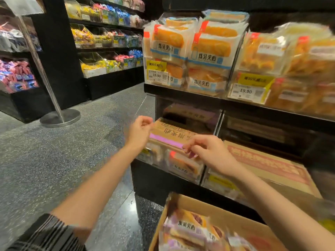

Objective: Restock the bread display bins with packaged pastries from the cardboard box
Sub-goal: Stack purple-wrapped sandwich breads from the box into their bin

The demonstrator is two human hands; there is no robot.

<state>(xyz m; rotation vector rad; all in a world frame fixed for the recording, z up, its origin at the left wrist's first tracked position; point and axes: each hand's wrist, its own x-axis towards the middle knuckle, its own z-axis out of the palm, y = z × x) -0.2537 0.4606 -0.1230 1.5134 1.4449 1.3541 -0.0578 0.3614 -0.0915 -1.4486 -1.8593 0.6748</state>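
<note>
Nearest, at the bottom edge, an open cardboard box (183,211) holds purple-labelled pastries (188,230), blurred, lying flat in a pile. Beyond it, two bare forearms reach toward a black display stand. The left hand (139,131) has its fingers curled at the left end of a closed carton (170,134) bearing a pink stripe; the right hand (208,151) pinches at the carton's front edge near the stripe's right end. The carton lies on top of the lower bin (163,160), its long axis running left to right and tilting away to the right, its print upside down. Above, upper bins (183,51) hold stacked orange breads behind 19.90 price tags (156,75). Far left, shelves (105,44) of colourful sweets.
</note>
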